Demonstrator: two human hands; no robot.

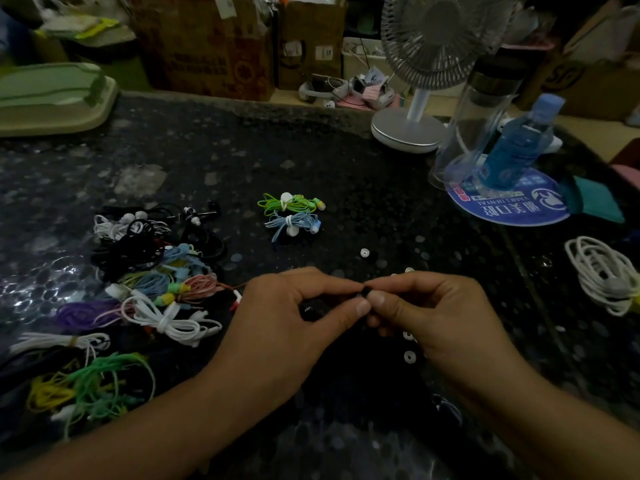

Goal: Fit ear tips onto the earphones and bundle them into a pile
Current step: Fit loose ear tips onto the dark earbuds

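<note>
Round blue fan-shaped card (509, 206) on the table (311, 161): white Chinese characters, seen upside down, above small Latin lettering ending "DENTAL". Cardboard box (207, 46) printing illegible.

Fan (429, 64) behind bottle (516, 147)

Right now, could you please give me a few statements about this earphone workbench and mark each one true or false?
1. Both hands meet on one small dark piece: left hand, right hand, dark piece. True.
2. The green bundled earphones lie on top of the mixed pile. False: they lie apart from it, next to the blue bundled earphones.
3. Loose white ear tips, such as one ear tip, lie on the table. True.
4. The fan stands at the table's left end. False: it stands far right, near the blue bottle.
</note>
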